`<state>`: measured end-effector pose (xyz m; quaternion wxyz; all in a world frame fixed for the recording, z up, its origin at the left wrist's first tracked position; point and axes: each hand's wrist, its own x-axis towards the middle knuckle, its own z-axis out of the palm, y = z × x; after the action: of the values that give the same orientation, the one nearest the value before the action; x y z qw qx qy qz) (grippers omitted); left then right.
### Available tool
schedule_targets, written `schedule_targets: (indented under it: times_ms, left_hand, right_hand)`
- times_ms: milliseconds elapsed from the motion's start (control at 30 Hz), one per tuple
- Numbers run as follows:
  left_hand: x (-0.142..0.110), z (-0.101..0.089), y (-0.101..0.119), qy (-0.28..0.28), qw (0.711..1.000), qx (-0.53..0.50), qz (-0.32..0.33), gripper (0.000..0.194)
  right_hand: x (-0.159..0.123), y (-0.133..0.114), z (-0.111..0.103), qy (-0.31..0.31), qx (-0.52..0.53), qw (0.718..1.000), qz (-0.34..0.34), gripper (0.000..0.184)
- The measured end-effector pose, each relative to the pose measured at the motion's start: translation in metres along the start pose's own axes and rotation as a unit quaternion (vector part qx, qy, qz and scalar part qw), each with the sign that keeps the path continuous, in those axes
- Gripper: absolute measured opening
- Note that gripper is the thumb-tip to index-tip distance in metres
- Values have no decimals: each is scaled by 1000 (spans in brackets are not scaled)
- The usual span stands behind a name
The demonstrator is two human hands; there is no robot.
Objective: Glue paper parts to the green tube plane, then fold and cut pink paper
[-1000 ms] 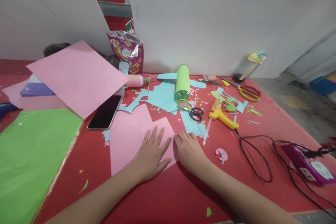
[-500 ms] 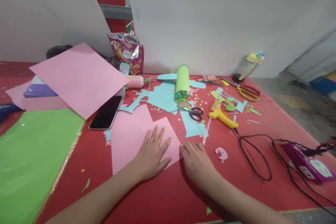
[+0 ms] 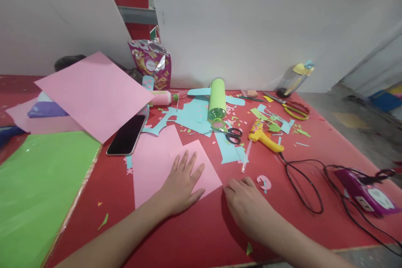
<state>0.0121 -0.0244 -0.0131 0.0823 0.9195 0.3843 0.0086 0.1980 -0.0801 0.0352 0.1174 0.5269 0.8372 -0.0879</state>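
Observation:
My left hand (image 3: 182, 182) lies flat with spread fingers on a folded pink paper (image 3: 157, 157) on the red table. My right hand (image 3: 246, 205) rests palm down on the table just right of the paper's corner, fingers loosely stretched and holding nothing. A small pink cut-out (image 3: 264, 182) lies just beyond its fingertips. Black-handled scissors (image 3: 232, 133) and a yellow glue gun (image 3: 264, 138) lie farther back.
A phone (image 3: 126, 135) lies left of the paper beside a large pink sheet (image 3: 94, 92) and green sheets (image 3: 34, 184). A green roll (image 3: 217, 97), blue paper scraps (image 3: 194, 117), a snack bag (image 3: 151, 62), a bottle (image 3: 293, 77), yellow scissors (image 3: 295, 109), black cable (image 3: 301, 188) and purple power strip (image 3: 366, 190) surround them.
My right hand has slid off the pink paper's right edge, moving right and toward me onto the bare table. My left hand has stayed pressed on the paper.

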Motion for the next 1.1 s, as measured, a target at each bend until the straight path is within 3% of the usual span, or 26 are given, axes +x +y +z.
schedule_targets:
  times_ms: [133, 267, 500, 1100]
  left_hand:
    - [1, -2, 1, -7, 1000, -2, -1, 53]
    - [1, -3, 1, -2, 1000, -4, 0, 53]
    - [0, -4, 1, -6, 1000, -9, -1, 53]
    - [1, -6, 1, -7, 1000, -6, 11, 54]
  right_hand:
    - [0, 2, -8, 23, 18, 999, -17, 16]
    - [4, 0, 0, 72, 14, 997, -8, 17]
    - [19, 0, 10, 74, 0, 997, 9, 19]
    - [84, 15, -7, 68, -14, 997, -17, 28]
